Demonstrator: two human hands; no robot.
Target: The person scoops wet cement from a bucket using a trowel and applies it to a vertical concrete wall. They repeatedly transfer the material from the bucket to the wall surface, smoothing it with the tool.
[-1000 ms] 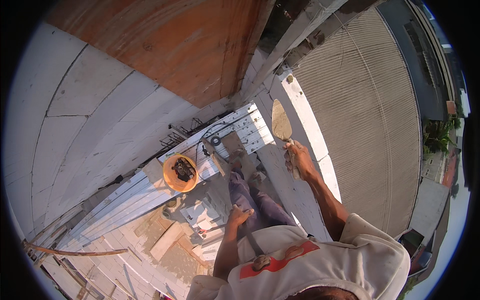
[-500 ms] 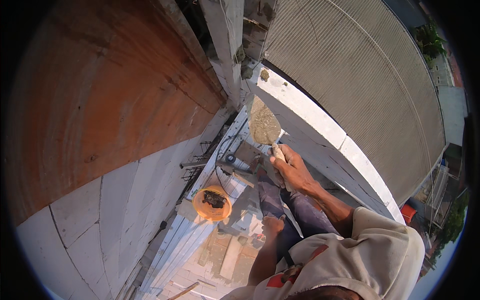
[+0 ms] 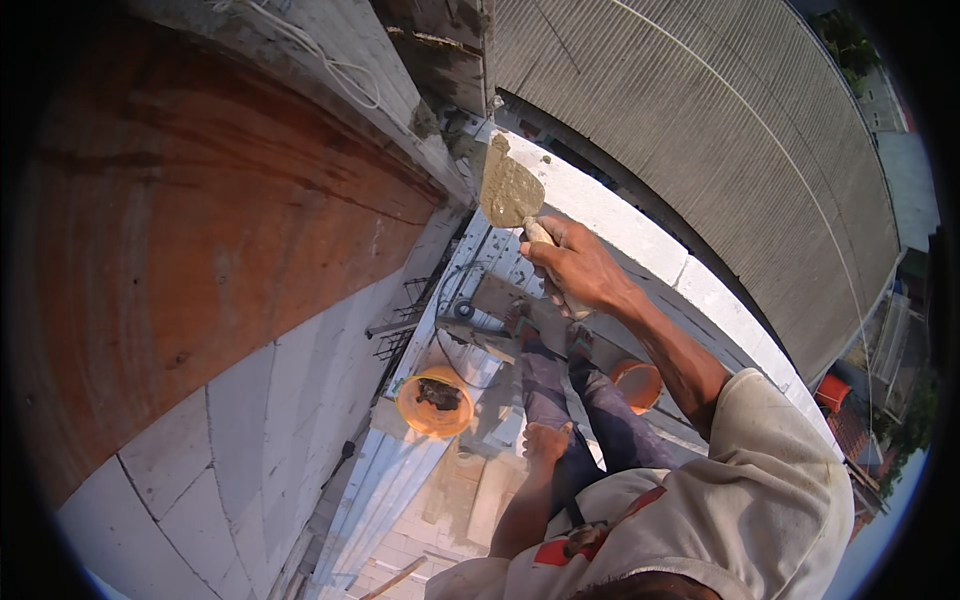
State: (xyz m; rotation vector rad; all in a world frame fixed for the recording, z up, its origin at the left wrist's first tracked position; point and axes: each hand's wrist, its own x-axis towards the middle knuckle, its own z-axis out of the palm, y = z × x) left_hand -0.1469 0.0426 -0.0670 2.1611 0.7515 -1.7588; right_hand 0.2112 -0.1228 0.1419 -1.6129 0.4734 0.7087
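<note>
High beside the wall [image 3: 230,420], the right hand [image 3: 580,270] is raised, its fingers wrapped tight round the handle of a trowel [image 3: 510,190]. The blade points up and away from the person, coated with grey-brown mortar, and stands just beside the top corner where the wall meets a concrete beam [image 3: 330,80]. Whether the blade touches the masonry cannot be told.

Left of the trowel the wall fills the view: pale blocks low down, a broad reddish-brown patch above them. A cord [image 3: 330,60] lies looped along the beam. Right of the hand runs a low white parapet [image 3: 640,250], and beyond it a corrugated roof [image 3: 720,130] spreads well below.

The left hand [image 3: 547,440] hangs low, resting on the thigh near the knee, fingers loosely curled and holding nothing. Both legs in dark trousers reach down to a platform of pale planks [image 3: 400,480]. An orange bucket [image 3: 436,402] with a dark lump of mortar in it stands on the planks, just left of the legs and well below the trowel. A second orange pail [image 3: 640,382] shows partly behind the right forearm. Thin metal brackets [image 3: 405,320] jut from the wall above the bucket.
</note>
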